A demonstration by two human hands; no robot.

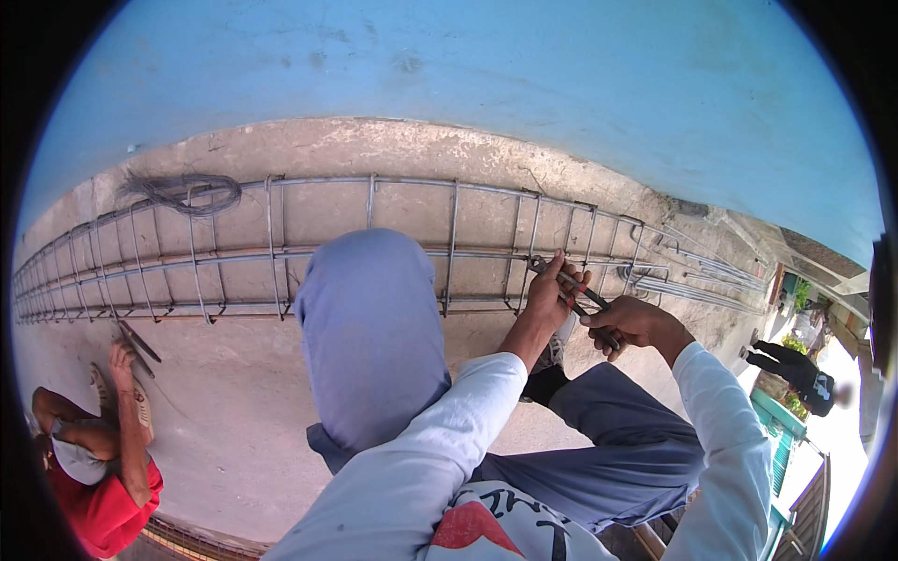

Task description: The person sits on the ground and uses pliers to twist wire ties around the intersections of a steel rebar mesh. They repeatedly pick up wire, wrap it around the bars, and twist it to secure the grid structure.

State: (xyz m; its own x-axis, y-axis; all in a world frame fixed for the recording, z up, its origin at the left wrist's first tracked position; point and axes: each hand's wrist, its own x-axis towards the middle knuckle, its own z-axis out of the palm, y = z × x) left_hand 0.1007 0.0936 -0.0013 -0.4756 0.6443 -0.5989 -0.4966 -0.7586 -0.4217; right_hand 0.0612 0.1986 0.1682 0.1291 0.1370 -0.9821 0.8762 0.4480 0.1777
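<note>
A pair of pincers point(593, 297) with red and black handles reaches up-left to the rebar cage point(454, 248), its dark round head touching or very near the middle bar. My right hand point(636, 325) is closed around the handle ends. Nearer the head, my left hand point(544, 301) is also closed on the pincers, its thumb and fingers against the handles. Any wire in the jaws is too small to make out. The cage is long, made of thin steel bars with square stirrups, and lies across the ground beyond my knees.
A coil of tie wire point(201, 194) rests on the cage at left. Loose steel bars point(716, 280) lie to the right. A blue wall point(468, 75) rises behind. At lower left, a person in red point(108, 510) holds a long dark tool point(140, 344); another person point(795, 369) stands far right.
</note>
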